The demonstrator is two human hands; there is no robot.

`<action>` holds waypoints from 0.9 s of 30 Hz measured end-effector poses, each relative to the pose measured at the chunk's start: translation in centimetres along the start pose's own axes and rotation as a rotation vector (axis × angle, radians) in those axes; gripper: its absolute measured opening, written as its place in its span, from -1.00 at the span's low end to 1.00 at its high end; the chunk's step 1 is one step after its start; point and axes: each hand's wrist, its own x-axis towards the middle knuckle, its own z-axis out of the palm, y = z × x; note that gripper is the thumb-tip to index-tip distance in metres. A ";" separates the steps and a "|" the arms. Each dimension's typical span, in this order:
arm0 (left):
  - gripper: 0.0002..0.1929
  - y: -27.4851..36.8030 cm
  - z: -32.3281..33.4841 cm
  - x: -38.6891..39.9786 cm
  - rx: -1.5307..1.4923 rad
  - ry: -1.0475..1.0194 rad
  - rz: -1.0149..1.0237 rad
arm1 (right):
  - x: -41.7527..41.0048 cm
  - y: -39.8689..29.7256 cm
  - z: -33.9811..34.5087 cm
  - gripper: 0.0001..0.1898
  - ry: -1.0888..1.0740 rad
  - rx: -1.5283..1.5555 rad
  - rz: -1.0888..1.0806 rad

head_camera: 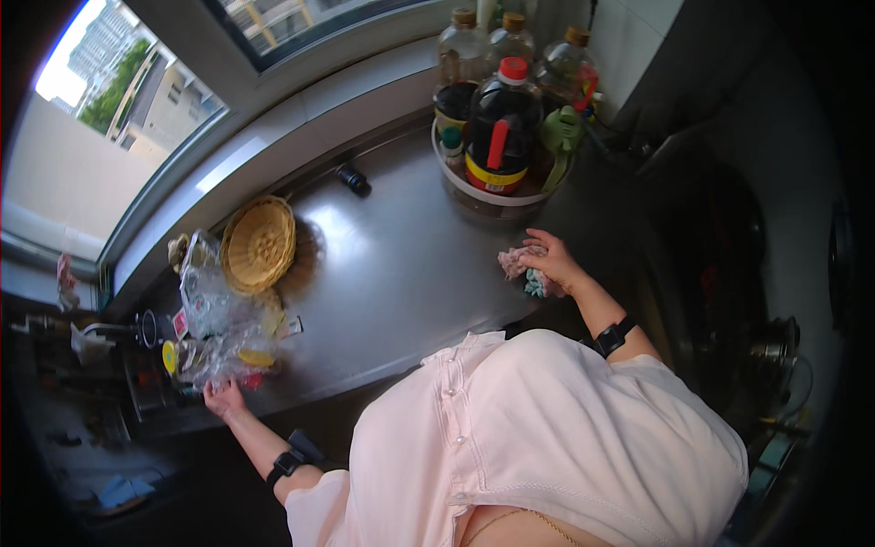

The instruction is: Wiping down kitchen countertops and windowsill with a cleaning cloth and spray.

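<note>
A crumpled pink-and-teal cloth (536, 282) is bunched in my right hand (552, 260), low over the right part of the stainless steel counter (389, 267). My left hand (223, 398) is at the counter's left end, fingertips against clear plastic bags (222, 355); whether it grips them is hard to tell. Beside these bags lies a jar with a yellow lid (170, 356). A round wicker basket (258, 245) leans by the bags, its hollow side towards me.
A round tub (472, 198) at the back right holds several bottles, including a dark one with a red cap (504, 130), and a green-handled tool (562, 130). A small dark jar (353, 179) lies near the window wall. At far left is a sink area with a faucet (109, 329).
</note>
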 end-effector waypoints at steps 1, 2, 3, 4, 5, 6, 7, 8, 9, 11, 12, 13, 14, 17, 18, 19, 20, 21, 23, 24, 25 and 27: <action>-0.53 1.0 -0.9 0.4 0.209 -0.031 0.042 | 0.2 0.5 -1.4 -0.26 0.096 0.056 0.025; -0.46 1.8 -1.2 0.9 0.416 -0.055 0.095 | 0.6 0.8 -2.4 -0.27 0.183 0.110 0.053; -0.40 0.9 0.5 -0.8 0.628 0.102 0.133 | -0.1 -1.1 -3.2 -0.28 0.239 0.121 0.078; -0.34 0.3 2.5 -3.9 0.840 0.257 0.179 | -0.1 -1.5 -4.5 -0.28 0.357 0.151 0.079; -0.34 0.8 3.3 -5.1 0.847 0.249 0.181 | 0.5 -2.2 -5.6 -0.31 0.388 0.175 0.075; -0.33 0.9 3.7 -6.0 1.034 0.266 0.234 | 1.2 -2.7 -6.9 -0.33 0.419 0.193 0.073; -0.32 0.7 3.8 -6.7 1.220 0.286 0.290 | 2.2 -2.8 -8.4 -0.33 0.422 0.192 0.080; -0.32 0.6 3.4 -6.1 1.218 0.301 0.296 | 3.9 -2.6 -9.8 -0.37 0.429 0.186 0.018; -0.35 0.6 2.6 -5.2 1.427 0.517 0.589 | 5.4 -2.8 -10.7 -0.41 0.422 0.177 -0.044; -0.42 -1.4 3.5 -6.8 1.544 0.627 1.338 | 7.4 -3.2 -13.4 -0.42 0.398 0.175 0.000; -0.44 -4.6 7.0 -11.3 1.411 0.510 1.779 | 8.6 -3.6 -14.0 -0.44 0.382 0.173 0.033; -0.47 -6.8 9.7 -15.2 1.362 0.233 1.711 | 9.5 -5.4 -13.3 -0.41 0.373 0.158 0.110; -0.49 -11.0 12.5 -18.3 1.033 -0.107 1.123 | 10.7 -5.3 -13.7 -0.41 0.347 0.147 0.106; -0.49 -22.2 19.1 -26.2 0.961 -0.887 0.108 | 13.9 -4.8 -15.0 -0.58 0.251 0.169 0.043; -0.41 -25.8 21.2 -28.9 1.056 -0.928 -0.086 | 14.5 -5.2 -15.3 -0.61 0.206 0.160 0.140; -0.36 -28.8 23.5 -31.2 1.110 -0.975 -0.235 | 15.0 -5.4 -15.7 -0.64 0.168 0.151 0.238; -0.32 -31.1 25.0 -32.1 1.072 -1.004 -0.352 | 15.7 -5.6 -15.5 -0.64 0.137 0.144 0.234; -0.30 -33.3 26.7 -33.1 1.117 -0.981 -0.397 | 16.4 -5.4 -15.8 -0.62 0.096 0.060 0.256; -0.31 -37.0 29.6 -33.9 1.204 -0.949 -0.481 | 17.6 -5.8 -15.9 -0.61 0.040 -0.035 0.272; -0.34 -38.7 30.3 -33.5 1.251 -0.943 -0.525 | 17.6 -6.3 -15.8 -0.58 0.041 -0.124 0.363; -0.34 -39.7 30.9 -32.8 1.242 -0.930 -0.522 | 17.5 -6.7 -15.5 -0.54 0.042 -0.214 0.452; -0.43 -42.1 31.4 -31.6 1.370 -0.949 -0.645 | 17.0 -6.5 -15.0 -0.52 0.072 -0.171 0.415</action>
